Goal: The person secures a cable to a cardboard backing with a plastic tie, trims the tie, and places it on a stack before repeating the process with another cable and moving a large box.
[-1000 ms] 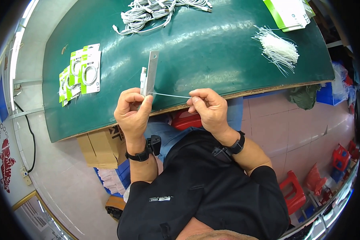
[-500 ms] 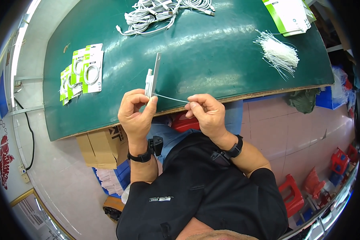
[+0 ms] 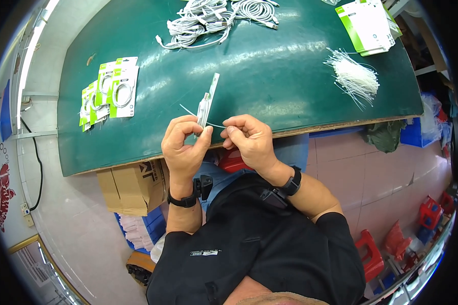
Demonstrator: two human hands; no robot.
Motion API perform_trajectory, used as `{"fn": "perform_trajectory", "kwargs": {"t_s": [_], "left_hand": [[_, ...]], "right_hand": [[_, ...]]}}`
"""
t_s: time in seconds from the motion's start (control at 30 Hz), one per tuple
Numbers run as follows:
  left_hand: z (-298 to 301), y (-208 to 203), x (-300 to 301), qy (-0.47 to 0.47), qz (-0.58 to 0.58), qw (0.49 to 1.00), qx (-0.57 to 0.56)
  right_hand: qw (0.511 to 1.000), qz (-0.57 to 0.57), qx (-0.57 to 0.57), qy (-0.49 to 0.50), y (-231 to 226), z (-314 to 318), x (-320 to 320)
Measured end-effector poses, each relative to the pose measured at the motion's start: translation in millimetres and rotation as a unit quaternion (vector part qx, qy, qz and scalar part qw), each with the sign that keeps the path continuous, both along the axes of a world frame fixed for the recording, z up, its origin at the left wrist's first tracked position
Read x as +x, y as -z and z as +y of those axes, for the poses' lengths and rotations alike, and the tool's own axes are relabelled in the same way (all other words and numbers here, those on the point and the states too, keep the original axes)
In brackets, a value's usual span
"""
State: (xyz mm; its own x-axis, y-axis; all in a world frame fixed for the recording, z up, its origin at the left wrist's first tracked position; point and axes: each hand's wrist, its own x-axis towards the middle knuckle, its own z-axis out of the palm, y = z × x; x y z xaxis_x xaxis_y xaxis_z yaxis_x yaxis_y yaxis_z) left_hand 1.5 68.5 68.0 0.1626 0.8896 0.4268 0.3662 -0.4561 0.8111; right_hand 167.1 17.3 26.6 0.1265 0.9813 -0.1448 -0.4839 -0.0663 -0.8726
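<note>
Pinched in my left hand [image 3: 183,147] is a cardboard packaging card [image 3: 215,91], seen nearly edge-on, with a white cable [image 3: 203,108] against its left face. A thin white cable tie [image 3: 216,125] passes by the card: one end sticks out to its left, the other reaches the fingertips of my right hand [image 3: 252,141]. The right thumb and forefinger are closed on that end. Both hands are just over the table's near edge. How the tie runs through the card is hidden by the card and cable.
The green table [image 3: 269,81] holds finished-looking cards with coiled cables [image 3: 122,94] at left and loose grey-white cables [image 3: 203,25] at the back. At right lie a pile of cable ties [image 3: 355,76] and a stack of cards [image 3: 366,28]. A cardboard box [image 3: 130,188] stands below the left edge.
My right hand has moved left, closer to the card. The cable tie now shows an end on the card's left side, and less of it spans to the right hand.
</note>
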Motion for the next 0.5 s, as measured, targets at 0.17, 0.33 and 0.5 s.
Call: {"fn": "perform_trajectory", "kwargs": {"t_s": [0.17,0.33,0.5], "left_hand": [[-0.5,-1.8,0.3,-0.001,0.002,1.0,-0.002],[0.0,-3.7,-0.1,-0.001,0.008,1.0,0.006],[0.4,-7.2,1.2,0.004,0.019,1.0,0.015]], "right_hand": [[1.0,0.015,0.012,-0.007,-1.1,3.2,-3.1],[1.0,0.014,0.008,-0.023,-5.4,2.8,-1.7],[0.999,-0.017,0.03,-0.021,-6.2,5.3,-1.3]]}}
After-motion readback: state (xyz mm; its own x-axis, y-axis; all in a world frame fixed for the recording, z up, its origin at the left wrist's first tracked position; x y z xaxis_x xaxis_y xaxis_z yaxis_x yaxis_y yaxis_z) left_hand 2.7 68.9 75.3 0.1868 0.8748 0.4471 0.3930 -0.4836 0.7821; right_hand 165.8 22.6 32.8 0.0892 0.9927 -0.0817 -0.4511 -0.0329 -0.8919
